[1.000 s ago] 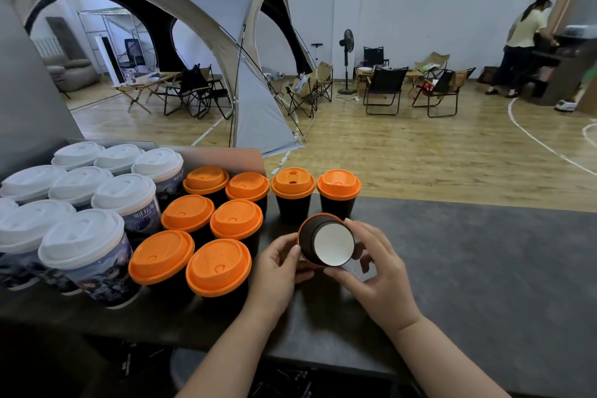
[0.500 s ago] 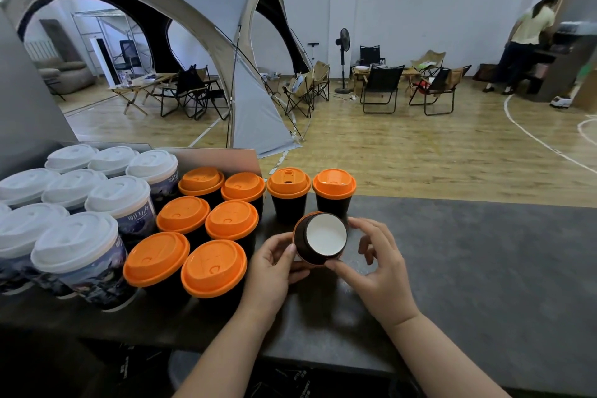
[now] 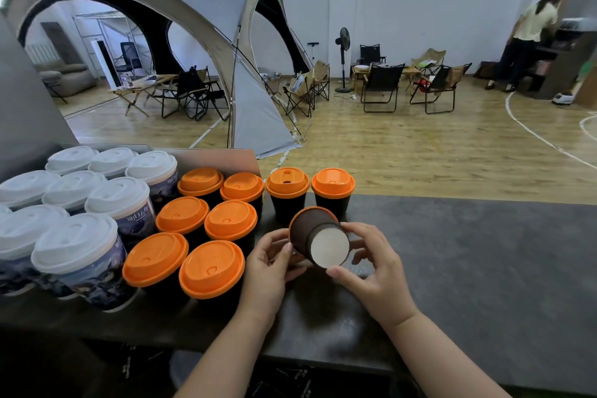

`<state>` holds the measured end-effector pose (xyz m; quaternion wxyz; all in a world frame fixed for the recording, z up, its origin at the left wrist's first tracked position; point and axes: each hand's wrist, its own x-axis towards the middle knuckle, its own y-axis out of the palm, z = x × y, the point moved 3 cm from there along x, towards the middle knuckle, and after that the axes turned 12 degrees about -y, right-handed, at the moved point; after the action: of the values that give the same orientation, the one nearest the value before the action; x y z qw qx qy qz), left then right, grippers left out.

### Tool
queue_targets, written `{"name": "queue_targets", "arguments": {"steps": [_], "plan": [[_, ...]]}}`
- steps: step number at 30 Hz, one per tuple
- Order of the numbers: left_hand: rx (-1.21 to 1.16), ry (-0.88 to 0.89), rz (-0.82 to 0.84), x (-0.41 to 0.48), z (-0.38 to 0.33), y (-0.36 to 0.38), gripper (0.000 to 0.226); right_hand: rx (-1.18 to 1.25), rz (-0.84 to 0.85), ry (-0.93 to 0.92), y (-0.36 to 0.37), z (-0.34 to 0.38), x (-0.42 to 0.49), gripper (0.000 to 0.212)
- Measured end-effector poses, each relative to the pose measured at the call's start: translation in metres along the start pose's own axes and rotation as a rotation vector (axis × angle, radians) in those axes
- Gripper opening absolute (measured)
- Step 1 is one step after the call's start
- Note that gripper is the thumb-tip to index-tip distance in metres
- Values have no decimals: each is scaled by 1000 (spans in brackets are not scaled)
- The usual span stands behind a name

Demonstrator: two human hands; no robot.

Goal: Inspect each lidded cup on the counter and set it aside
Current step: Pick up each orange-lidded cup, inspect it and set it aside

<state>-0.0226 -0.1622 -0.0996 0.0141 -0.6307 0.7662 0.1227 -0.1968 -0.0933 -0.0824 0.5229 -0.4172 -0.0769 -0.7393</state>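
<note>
While the dark cup (image 3: 306,229) is tipped sideways above the worktop (image 3: 484,268), its white base faces near. Left hand (image 3: 268,268) and right hand (image 3: 378,275) each have a grip clasped round it.

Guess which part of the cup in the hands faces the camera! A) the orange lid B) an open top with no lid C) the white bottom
C: the held cup lies tipped between the left hand and right hand, its round white bottom toward us.
</note>
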Motion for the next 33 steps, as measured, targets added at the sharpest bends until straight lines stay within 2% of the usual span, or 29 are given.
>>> {"name": "queue_targets", "arguments": {"steps": [6,11,15,18,23,27,33], "plan": [[-30,25,27,-4,-2,-5,24,36,87,134,4,-6,-1,58],[-63,36,84,-4,-3,-7,28,124,120,180,4,-9,-1,63],[-127,9,102,-2,-1,-8,47,210,187,175,6,-6,-2,60],[-143,-57,130,1,2,-7,62,268,147,195,4,-5,-3,57],[-82,-65,214,0,0,-5,52,215,146,230,6,-9,-3,56],[-55,-30,213,-1,-1,-7,64,227,143,247,6,-14,-1,58],[66,51,219,-6,-4,-6,65,283,81,246,4,-11,1,71]]}}
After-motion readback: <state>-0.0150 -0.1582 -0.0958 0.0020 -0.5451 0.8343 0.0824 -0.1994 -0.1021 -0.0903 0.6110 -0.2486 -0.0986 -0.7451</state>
